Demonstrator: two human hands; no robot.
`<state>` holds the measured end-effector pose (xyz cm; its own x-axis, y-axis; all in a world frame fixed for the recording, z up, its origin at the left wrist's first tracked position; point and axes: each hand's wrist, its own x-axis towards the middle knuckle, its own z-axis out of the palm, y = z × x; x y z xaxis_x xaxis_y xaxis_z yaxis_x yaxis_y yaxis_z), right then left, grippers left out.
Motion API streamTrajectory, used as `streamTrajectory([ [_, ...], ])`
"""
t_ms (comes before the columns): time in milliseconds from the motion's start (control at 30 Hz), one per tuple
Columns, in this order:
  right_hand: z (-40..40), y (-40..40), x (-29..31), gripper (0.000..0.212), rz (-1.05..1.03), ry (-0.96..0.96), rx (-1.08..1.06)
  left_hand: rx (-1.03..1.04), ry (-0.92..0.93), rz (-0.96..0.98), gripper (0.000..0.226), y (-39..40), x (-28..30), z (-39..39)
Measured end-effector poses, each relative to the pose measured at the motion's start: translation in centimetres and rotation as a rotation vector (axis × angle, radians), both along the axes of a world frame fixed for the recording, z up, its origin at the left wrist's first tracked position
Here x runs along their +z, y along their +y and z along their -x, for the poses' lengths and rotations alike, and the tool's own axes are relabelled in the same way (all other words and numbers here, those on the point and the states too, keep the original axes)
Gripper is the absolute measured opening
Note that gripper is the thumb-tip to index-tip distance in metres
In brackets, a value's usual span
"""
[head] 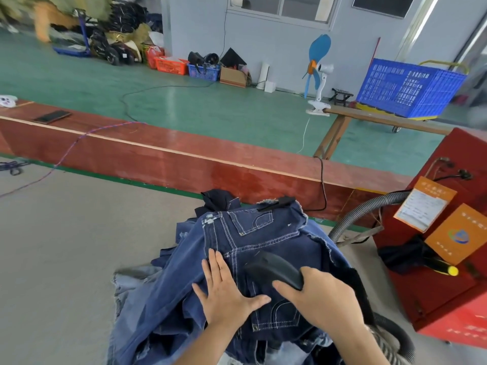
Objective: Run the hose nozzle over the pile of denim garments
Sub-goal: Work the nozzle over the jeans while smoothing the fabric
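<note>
A pile of dark blue denim garments (263, 233) with white stitching lies on the grey table in front of me. My left hand (224, 291) presses flat on the top garment, fingers straight and spread. My right hand (321, 299) grips the black hose nozzle (274, 267), whose tip rests on the denim just right of my left fingers. A grey ribbed hose (369, 209) curves from the red machine at the right and passes under my right arm.
The red machine (448, 259) with orange labels stands close at my right. A red wooden board (184, 154) edges the grey table (66, 246) at the back. Beyond it are the green floor, a clip-on fan (317, 72) and a blue crate (408, 85).
</note>
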<state>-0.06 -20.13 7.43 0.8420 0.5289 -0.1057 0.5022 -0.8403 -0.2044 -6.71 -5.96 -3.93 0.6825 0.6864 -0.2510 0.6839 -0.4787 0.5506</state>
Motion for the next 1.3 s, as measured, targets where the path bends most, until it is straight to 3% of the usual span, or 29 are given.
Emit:
streamTrajectory([
  [133,0.3,2.0,-1.1,0.048,0.034,-0.058,0.065,0.012,-0.013,-0.006,0.15,0.0,-0.1,-0.2],
  [333,-1.2,1.0,-0.1,0.051,-0.099,0.005,-0.039,0.01,-0.045,0.0,0.148,0.1,-0.1,0.0],
  [533,-0.2,1.2,-1.0,0.048,0.04,-0.052,0.076,0.032,-0.052,-0.019,0.15,-0.1,0.3,0.2],
  [700,-1.5,1.3,0.0,0.052,-0.25,0.094,-0.098,0.057,-0.11,0.021,0.153,-0.1,1.4,0.6],
  [800,-2.6,-0.6,0.4,0.054,-0.388,0.122,-0.216,0.197,-0.25,0.157,0.146,0.7,2.3,0.8],
  [967,-3.2,-2.4,-0.3,0.059,-0.364,0.161,-0.196,0.406,-0.344,0.259,0.121,2.3,3.4,0.7],
  [1100,-3.0,-1.8,-0.7,0.059,-0.257,0.123,-0.143,0.515,-0.382,0.612,0.069,4.4,4.6,-0.5],
  [1167,-3.0,-1.7,-0.5,0.058,-0.266,0.119,-0.168,0.473,-0.383,0.834,0.077,5.2,5.5,-1.0],
  [1233,-3.1,-1.7,-0.3,0.057,-0.275,0.119,-0.186,0.386,-0.339,0.86,0.094,5.2,5.6,-1.6],
  [1300,-3.2,-1.7,-0.2,0.056,-0.283,0.133,-0.195,0.362,-0.273,0.824,0.097,4.6,5.0,-1.9],
])
